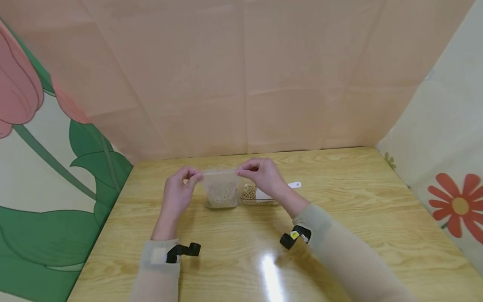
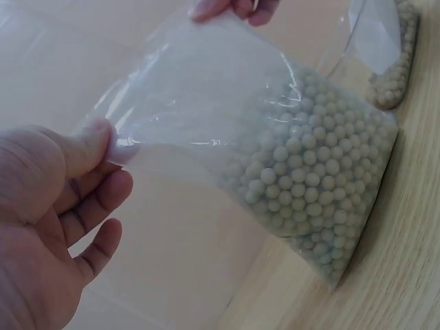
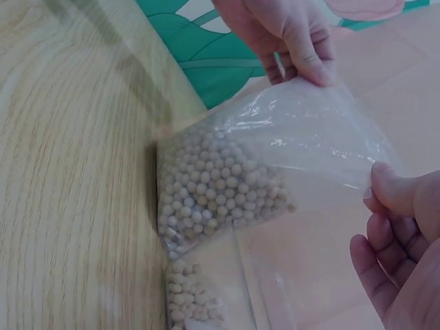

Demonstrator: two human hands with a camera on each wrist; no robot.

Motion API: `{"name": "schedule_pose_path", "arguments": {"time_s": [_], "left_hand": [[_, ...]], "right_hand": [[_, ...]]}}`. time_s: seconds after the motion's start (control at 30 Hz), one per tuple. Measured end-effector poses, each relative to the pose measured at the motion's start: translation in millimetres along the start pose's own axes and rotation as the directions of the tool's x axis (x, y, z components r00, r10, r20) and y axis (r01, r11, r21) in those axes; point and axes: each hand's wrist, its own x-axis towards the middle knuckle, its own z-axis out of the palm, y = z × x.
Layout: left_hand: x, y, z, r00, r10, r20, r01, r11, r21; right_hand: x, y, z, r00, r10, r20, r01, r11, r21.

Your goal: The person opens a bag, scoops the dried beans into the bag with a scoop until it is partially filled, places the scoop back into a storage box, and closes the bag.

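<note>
A clear plastic bag (image 1: pixel 223 193) holding many small round pale beads, perhaps soybeans, stands on the table. My left hand (image 1: pixel 178 188) pinches its top left corner between thumb and forefinger. The top right corner is pinched by my right hand (image 1: pixel 264 176), so the upper edge stretches taut between them. In the left wrist view the beads (image 2: pixel 309 165) fill the lower part of the bag. Just right of the bag sits a clear container (image 1: pixel 249 201) of similar beads, with a white scoop (image 1: pixel 295 184) lying in it, partly behind my right hand and wrist.
The wooden table (image 1: pixel 226 260) ends at a pinkish cloth backdrop (image 1: pixel 241 84). A flower-patterned panel (image 1: pixel 49 176) rises on the left, and another with a red flower (image 1: pixel 459 205) on the right. Both wrists carry small black camera mounts.
</note>
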Motion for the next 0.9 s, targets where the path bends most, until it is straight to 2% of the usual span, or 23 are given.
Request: {"name": "schedule_pose_path", "arguments": {"time_s": [0.3, 0.5, 0.7, 0.9], "left_hand": [[-0.1, -0.9, 2.6, 1.0, 0.024, 0.0, -0.024, 1.0, -0.008], [-1.2, -0.2, 0.4, 0.998, 0.005, 0.056, -0.003, 0.999, -0.036], [2.8, 1.0, 4.1, 0.99, 0.086, 0.116, -0.082, 0.996, -0.039], [3.8, 2.8, 11.1, 0.993, 0.081, 0.085, -0.08, 0.997, -0.019]], "right_hand": [[3.5, 2.9, -0.9, 1.0, 0.018, -0.006, -0.018, 1.0, -0.014], [4.6, 4.5, -3.3, 1.0, -0.008, 0.026, 0.009, 0.999, -0.032], [10.1, 5.2, 0.6, 0.994, -0.064, 0.091, 0.066, 0.998, -0.017], [12.4, -1.0, 10.5, 0.994, -0.066, 0.088, 0.069, 0.997, -0.029]]}}
